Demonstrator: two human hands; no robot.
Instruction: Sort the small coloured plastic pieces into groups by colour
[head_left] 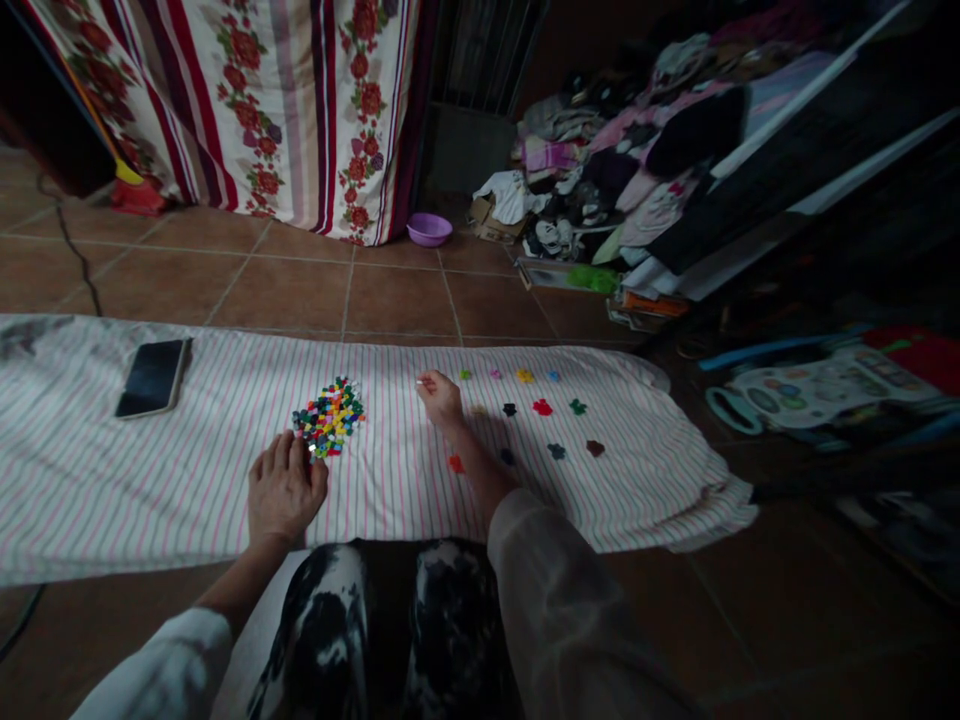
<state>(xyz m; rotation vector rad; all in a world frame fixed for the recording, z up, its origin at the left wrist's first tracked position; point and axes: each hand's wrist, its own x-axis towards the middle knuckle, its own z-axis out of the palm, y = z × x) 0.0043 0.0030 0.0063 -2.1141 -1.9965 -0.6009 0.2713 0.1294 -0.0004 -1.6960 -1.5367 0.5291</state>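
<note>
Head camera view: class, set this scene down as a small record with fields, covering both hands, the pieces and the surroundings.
Left hand: palm down, at the near edge of the mixed pile
Right hand: fingertips together, apparently pinching a small white piece
Far row, left to right: light green cluster, pink cluster, yellow cluster, blue cluster
Surface: striped cloth
Left of pile: phone, screen dark
Floor beyond: purple bowl

The cloth [397,500] before you: white, with pink and grey-green stripes. Your piece pile [330,415]: mixed yellow, red, green, blue and white. Curtain [300,120]: pale, maroon-striped, red-flowered. Basin [429,231]: purple. Your legwear [328,630]: blotched black and white.
</note>
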